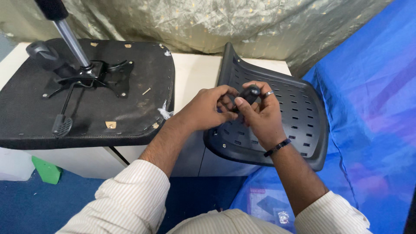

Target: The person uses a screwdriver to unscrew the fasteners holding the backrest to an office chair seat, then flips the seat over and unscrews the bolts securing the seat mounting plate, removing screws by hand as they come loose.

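A small black knob [248, 94], rounded and smooth, sits just right of the middle of the frame, pinched between both hands. The right hand [260, 113], with a ring on one finger and a dark band at the wrist, closes its thumb and fingers around the knob's lower part; the left hand [207, 108] curls in from the left, its fingertips closed against the knob's near side. The knob looks like hard plastic: light, stiff and somewhat slippery, so the firmest hold is probably around its widest part with the fingertips rather than on the rounded end. Both hands hover over a black perforated chair back [299, 108] that leans against the pale cabinet [190, 69], its curved edge hanging off the front. At the upper left, an upturned chair seat [143, 86] lies on the cabinet with its metal mounting plate [108, 76], a lever [63, 117] and a gas-lift column [71, 41] sticking up. Blue sheeting [368, 86] covers the right side, and a shiny greenish cloth [216, 21] hangs behind.
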